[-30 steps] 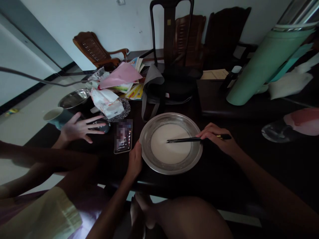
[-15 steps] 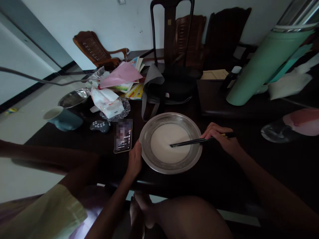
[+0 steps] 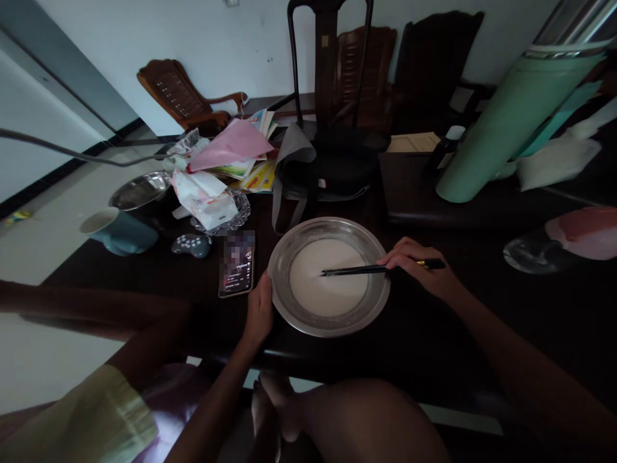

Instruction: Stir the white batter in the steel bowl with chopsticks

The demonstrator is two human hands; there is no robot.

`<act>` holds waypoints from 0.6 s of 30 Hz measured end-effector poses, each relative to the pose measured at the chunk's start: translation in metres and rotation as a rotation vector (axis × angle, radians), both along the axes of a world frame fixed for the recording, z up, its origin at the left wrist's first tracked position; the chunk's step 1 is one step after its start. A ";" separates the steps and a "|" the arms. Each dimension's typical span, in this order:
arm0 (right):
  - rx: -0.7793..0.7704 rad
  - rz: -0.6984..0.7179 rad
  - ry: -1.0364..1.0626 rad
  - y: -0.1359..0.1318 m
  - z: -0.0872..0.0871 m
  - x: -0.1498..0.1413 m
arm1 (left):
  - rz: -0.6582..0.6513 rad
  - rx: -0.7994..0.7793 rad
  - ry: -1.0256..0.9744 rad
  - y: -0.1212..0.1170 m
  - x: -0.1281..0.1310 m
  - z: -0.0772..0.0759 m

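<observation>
A wide steel bowl [image 3: 330,326] stands on the dark table in front of me, partly filled with a white, smooth batter-like liquid [image 3: 322,299]. My left hand [image 3: 260,308] grips the bowl's left rim, the thumb near the edge and the other fingers mostly hidden against its side. Black chopsticks [image 3: 357,270] are held in my right hand [image 3: 414,262], with fingers closed round them above the right rim. Their tips dip into the liquid near the middle of the bowl. Just left of my left hand lies a phone [image 3: 237,265] with its screen lit.
At left are a blue mug [image 3: 118,231], a grey spotted object [image 3: 191,245], a steel basin [image 3: 141,191] and a tissue pack [image 3: 207,199]. A dark bag [image 3: 332,170] lies behind the bowl; a green thermos [image 3: 511,128] stands right. Another person's arm [image 3: 96,308] reaches in at left.
The other person's spread hand has left the area by the mug, uncovering the grey spotted object. The chopstick tips moved right, then back left through the liquid. My left hand stays on the rim.
</observation>
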State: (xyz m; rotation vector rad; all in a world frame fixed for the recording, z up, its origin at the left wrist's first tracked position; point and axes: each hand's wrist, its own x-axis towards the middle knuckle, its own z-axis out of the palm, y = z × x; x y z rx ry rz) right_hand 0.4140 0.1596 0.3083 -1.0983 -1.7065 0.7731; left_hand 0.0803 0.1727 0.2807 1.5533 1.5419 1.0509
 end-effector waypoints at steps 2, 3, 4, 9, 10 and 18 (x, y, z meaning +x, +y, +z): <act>0.000 -0.034 0.033 0.000 -0.001 0.002 | 0.000 0.002 -0.004 0.000 0.000 0.000; -0.005 -0.037 0.052 0.000 -0.002 0.002 | -0.001 0.002 -0.007 0.000 0.000 0.000; -0.015 -0.031 0.062 0.000 -0.002 0.002 | -0.002 0.000 -0.011 0.000 0.000 0.000; -0.017 0.022 0.011 0.000 0.000 -0.001 | -0.015 0.001 -0.021 0.000 0.000 0.000; -0.006 0.010 0.013 0.000 0.000 -0.001 | -0.014 -0.001 -0.017 0.000 0.000 0.000; -0.008 0.021 0.002 0.000 0.001 0.001 | -0.018 -0.019 -0.023 0.000 0.000 -0.001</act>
